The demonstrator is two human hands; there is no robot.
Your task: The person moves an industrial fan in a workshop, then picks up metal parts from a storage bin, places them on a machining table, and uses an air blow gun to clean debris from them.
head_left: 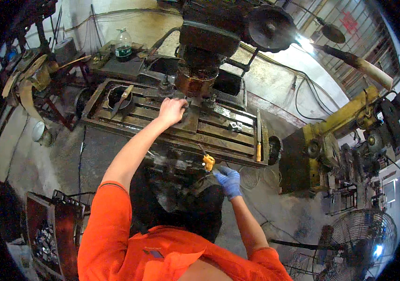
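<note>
My bare left hand (171, 111) reaches over the slotted metal machine table (204, 136), just below the dark machine head (195, 82). Its fingers are curled closed at a dark part there; what they grip is hidden. Lower and to the right, my right hand (229, 182), in a blue glove, is closed on a yellow air blow gun (208, 162). The thin nozzle points up and left toward the table's front edge. A small metal block (235, 126) lies on the table, right of my left hand.
A round bowl (119, 98) with a brush-like tool across it sits at the table's left end. A wooden-handled file (259, 140) lies along the right end. A floor fan (359, 243) stands at lower right, a yellow machine (340, 117) at right, a bottle (123, 44) behind.
</note>
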